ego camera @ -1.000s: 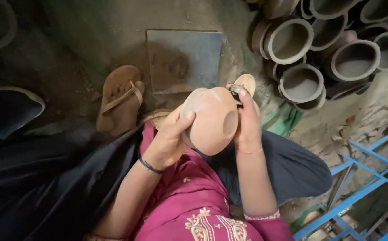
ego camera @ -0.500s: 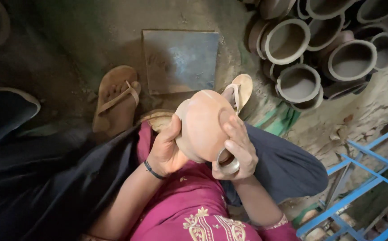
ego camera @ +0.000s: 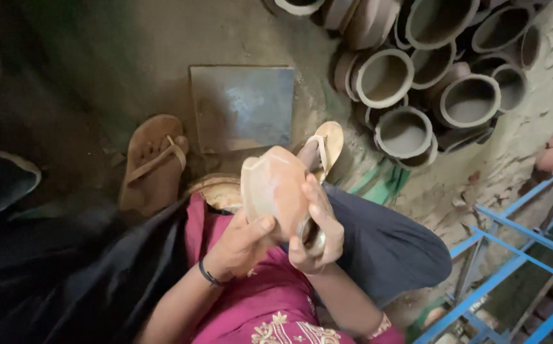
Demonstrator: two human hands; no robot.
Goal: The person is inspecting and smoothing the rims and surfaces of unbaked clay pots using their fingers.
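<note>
From the head camera, the clay pot (ego camera: 275,190) sits just below the middle of the frame, and it has rolled over since half a second ago: its pale rounded side now faces up and left, and the mouth is turned away, out of sight. The left hand (ego camera: 241,245) cups it from below, thumb pressed across the lower wall, fingers closed under it. The right hand (ego camera: 318,232) has slid down from the top of the pot to its lower right edge and is curled tight around a small shiny round tool (ego camera: 312,234), held against the clay; by the look of it, the work has moved to a fresh patch of the surface. Room to move is narrow: the pot hangs over the lap, with the pink tunic (ego camera: 270,299) right beneath it. Two sandals (ego camera: 152,162) lie on the ground just above, a flat grey slab (ego camera: 241,105) beyond them. In the upper right, stacked grey pots (ego camera: 410,83) crowd close, and a blue metal frame (ego camera: 518,255) hems the lower right corner. The dark left side is hard to read.
</note>
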